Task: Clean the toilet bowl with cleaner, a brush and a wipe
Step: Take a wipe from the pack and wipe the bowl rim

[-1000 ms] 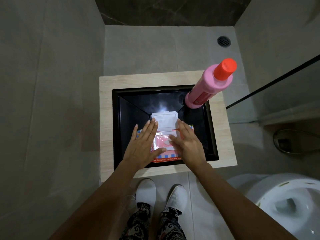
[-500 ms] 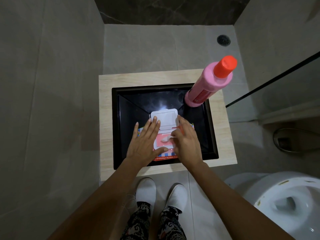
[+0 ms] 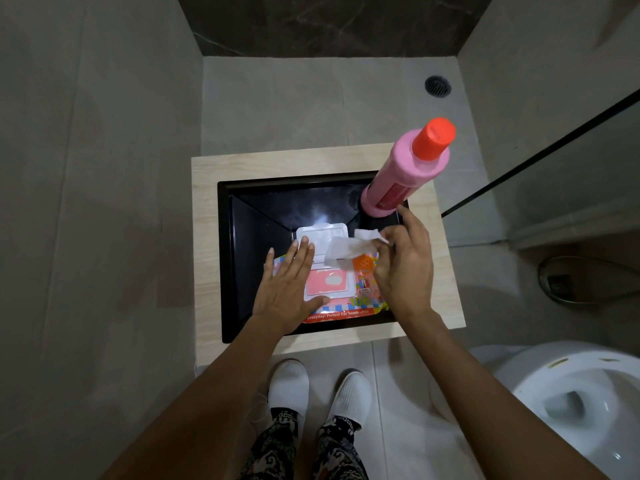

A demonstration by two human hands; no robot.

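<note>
A colourful pack of wet wipes (image 3: pixel 346 303) lies in a black basin (image 3: pixel 242 258), its white flap lid (image 3: pixel 322 237) folded open. My left hand (image 3: pixel 289 292) lies flat on the pack's left side, fingers straight, holding it down. My right hand (image 3: pixel 403 268) pinches a white wipe (image 3: pixel 349 247) that is pulled out and stretched over the pack. A pink cleaner bottle (image 3: pixel 405 171) with a red cap stands at the basin's back right corner. The white toilet bowl (image 3: pixel 581 403) is at the lower right, its seat up. No brush is in view.
The basin sits in a pale wood-look counter (image 3: pixel 207 237). A grey tiled wall runs along the left. A glass shower screen (image 3: pixel 540 168) and a floor drain (image 3: pixel 438 85) are at the right. My feet in white shoes (image 3: pixel 322 389) stand before the counter.
My right hand has drawn a wipe out of the pack's opening and lifted it up and to the right. The left hand has stayed pressed flat on the pack.
</note>
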